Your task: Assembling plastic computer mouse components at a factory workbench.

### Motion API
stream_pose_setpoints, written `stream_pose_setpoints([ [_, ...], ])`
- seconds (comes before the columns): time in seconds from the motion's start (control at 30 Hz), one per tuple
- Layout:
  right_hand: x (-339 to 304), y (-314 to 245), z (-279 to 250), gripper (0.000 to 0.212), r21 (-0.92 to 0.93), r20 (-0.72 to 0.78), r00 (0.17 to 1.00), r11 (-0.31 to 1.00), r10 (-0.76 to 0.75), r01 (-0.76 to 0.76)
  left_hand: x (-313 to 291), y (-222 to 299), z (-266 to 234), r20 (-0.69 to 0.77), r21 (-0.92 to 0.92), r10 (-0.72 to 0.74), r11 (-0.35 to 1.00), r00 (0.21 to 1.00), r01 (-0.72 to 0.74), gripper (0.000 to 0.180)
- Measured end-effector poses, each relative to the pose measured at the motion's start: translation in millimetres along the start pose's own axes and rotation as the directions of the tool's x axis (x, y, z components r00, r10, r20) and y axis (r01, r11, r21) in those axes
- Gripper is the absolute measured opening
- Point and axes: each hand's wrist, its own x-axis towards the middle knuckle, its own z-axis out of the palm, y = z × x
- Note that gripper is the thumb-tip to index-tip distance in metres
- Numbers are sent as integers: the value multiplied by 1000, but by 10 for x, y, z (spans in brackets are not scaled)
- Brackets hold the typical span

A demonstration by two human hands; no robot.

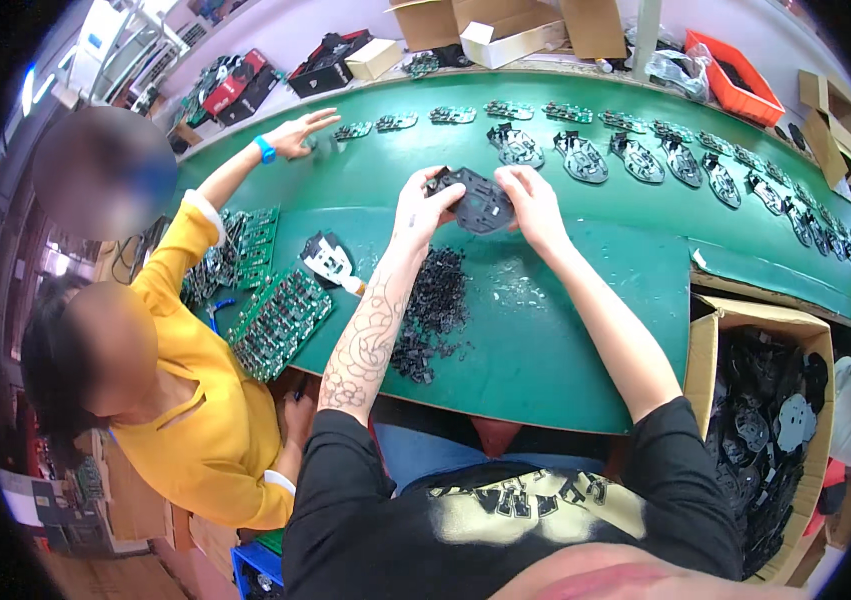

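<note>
Above the green work table, I hold a black plastic mouse base (485,208) in front of me. My left hand (419,208) grips its left side, the thumb lying on top. At the right edge, the fingers of my right hand (537,208) are closed on it; their tips are partly hidden. Below the hands lies a heap of small black plastic parts (435,290). Beyond them, several similar mouse bases (582,158) form a curved row on the green surface, with small green circuit boards (510,108) lined up behind.
At left, a co-worker in yellow stretches a hand (295,137) toward the circuit-board row. Nearer lie green board panels (280,320) and a white-and-black piece (327,258). To my right stands a cardboard box (702,365) of black parts. An orange bin (740,85) sits at the back.
</note>
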Motion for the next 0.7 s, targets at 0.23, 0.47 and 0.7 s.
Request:
stream_pose_setpoints([
  [0.23,282,266,-255,28,52,-184,966,979,-183,195,1379,-326,-305,-154,185,46,983,987,-17,25],
  [0.47,253,296,-273,23,-106,-87,968,968,-235,225,2013,-585,-335,-305,670,212,740,928,51,35],
  [0.7,252,315,-141,22,-114,-66,970,967,-235,227,1936,-594,-514,-172,744,335,660,926,-101,56],
])
